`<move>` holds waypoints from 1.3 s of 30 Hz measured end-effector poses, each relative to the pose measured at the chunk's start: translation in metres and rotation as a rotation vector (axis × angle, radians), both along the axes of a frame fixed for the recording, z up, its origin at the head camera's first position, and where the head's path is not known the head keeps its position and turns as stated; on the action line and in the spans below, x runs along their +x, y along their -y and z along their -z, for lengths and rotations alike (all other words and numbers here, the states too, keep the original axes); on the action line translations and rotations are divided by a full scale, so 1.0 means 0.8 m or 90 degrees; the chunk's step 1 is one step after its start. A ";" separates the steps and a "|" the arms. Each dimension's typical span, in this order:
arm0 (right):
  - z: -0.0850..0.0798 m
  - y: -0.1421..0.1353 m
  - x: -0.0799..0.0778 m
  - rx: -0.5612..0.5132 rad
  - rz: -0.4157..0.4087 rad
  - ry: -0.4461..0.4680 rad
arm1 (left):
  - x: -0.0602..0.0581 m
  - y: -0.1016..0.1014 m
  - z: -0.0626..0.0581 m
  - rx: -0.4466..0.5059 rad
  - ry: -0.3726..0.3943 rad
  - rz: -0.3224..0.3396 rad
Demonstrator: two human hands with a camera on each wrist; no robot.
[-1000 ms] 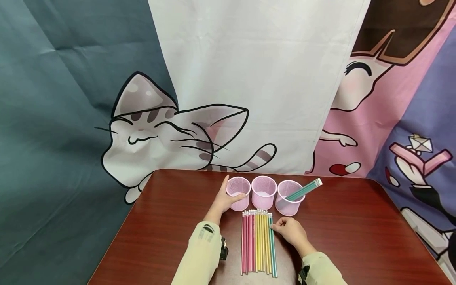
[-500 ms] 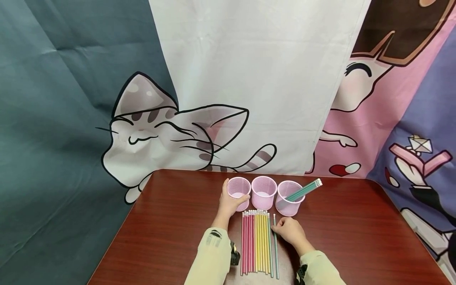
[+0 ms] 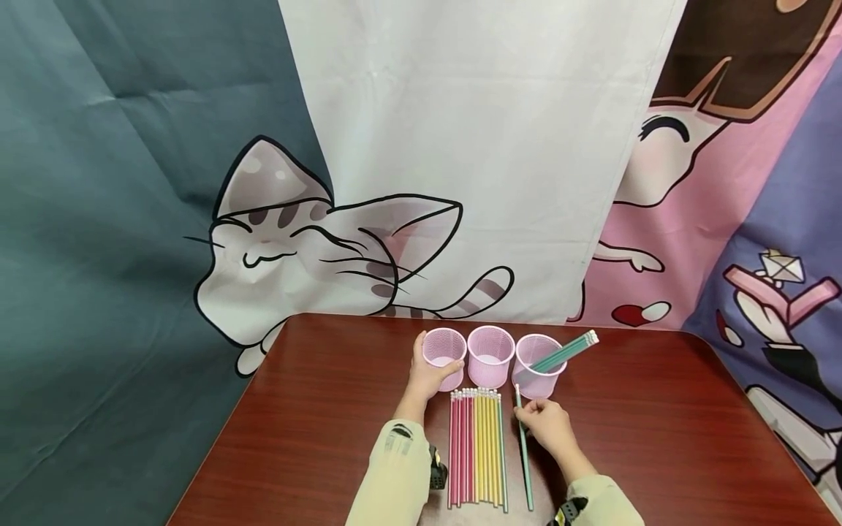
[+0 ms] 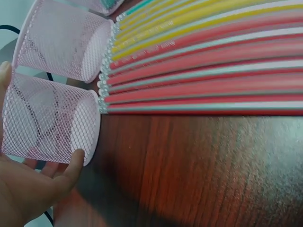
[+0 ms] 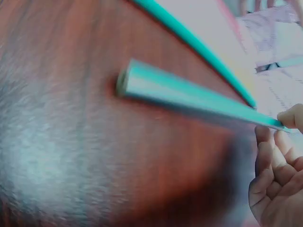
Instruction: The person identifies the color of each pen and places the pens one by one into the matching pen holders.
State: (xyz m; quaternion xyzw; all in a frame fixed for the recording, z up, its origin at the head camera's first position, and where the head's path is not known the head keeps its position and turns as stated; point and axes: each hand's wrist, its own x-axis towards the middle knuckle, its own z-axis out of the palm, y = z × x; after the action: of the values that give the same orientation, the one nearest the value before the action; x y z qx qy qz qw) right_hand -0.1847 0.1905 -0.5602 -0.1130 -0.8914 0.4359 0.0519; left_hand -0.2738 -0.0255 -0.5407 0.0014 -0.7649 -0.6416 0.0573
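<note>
My right hand pinches a green pencil near its eraser end, between thumb and fingertips. In the right wrist view the pencil slants across, its far end close over the table. My left hand holds the left pink mesh pencil cup, thumb across its front and fingers around its left side. Between the hands lies a row of pink pencils and yellow pencils, with one green pencil at its right edge.
A middle mesh cup stands beside the held cup. The right mesh cup contains several green pencils leaning right. Everything stands on a brown wooden table, backed by a printed curtain.
The right hand has drawn the green pencil away from the row to the right, and its eraser end is now nearer the right cup. The left hand has shifted slightly around its cup.
</note>
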 end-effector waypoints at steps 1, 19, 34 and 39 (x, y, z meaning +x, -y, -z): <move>-0.004 -0.002 0.000 -0.021 0.008 -0.004 | 0.000 -0.001 0.000 0.017 0.000 0.006; -0.049 -0.027 -0.006 -0.176 -0.012 -0.074 | 0.027 0.001 -0.049 0.137 0.000 0.033; -0.094 -0.036 -0.006 -0.156 -0.039 -0.101 | 0.019 0.000 -0.037 0.155 0.009 0.034; -0.112 -0.042 -0.009 -0.157 -0.042 -0.116 | 0.005 -0.001 -0.012 0.133 0.022 0.020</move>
State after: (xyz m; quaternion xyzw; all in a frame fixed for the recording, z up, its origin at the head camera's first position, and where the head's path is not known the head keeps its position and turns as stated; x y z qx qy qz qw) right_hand -0.1921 0.2244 -0.4710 -0.0491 -0.8258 0.5521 0.1040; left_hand -0.2702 -0.0244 -0.5309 0.0064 -0.6948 -0.7184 0.0335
